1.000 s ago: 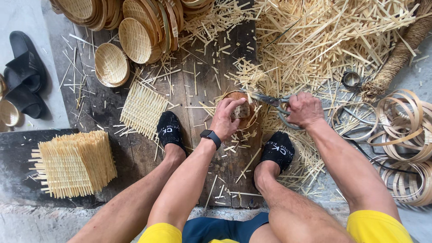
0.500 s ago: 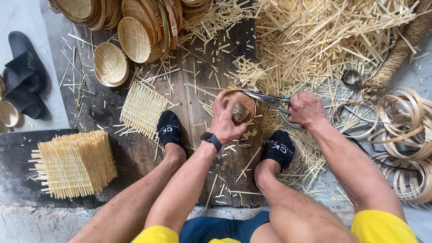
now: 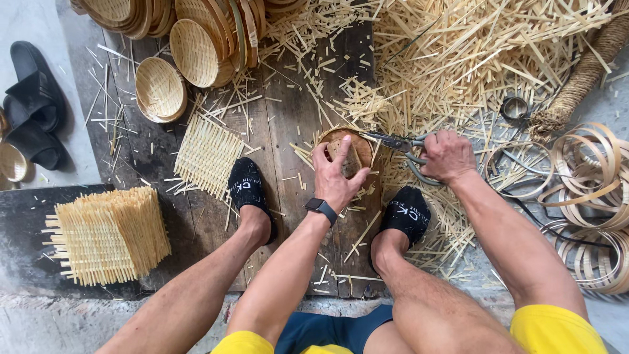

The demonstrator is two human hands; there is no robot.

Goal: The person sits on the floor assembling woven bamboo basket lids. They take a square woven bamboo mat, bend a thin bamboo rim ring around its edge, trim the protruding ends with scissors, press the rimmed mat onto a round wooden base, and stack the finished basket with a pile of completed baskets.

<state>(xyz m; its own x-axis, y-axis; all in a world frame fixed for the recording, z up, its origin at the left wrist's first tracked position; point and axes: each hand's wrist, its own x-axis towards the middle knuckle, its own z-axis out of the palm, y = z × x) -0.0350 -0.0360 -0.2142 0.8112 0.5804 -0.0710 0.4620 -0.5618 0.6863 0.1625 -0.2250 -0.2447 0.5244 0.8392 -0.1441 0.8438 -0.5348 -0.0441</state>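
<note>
Across the frame's upper right lies a heap of bamboo strips (image 3: 472,59). At centre, the left hand (image 3: 339,177) grips a small woven basket (image 3: 357,147), mostly hiding it. The right hand (image 3: 447,156) closes around scissors (image 3: 400,143), handles concealed.

Bright, even daylight, soft diffuse shadows under legs and baskets. No glare. Sharp throughout, slight wide-angle stretch at edges; pale straw top right nearly overexposed.

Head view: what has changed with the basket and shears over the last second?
The left hand turned the small basket a little; the shears in the right hand moved on along its rim. Both grips, both feet and the woven mat stack stayed put.
</note>
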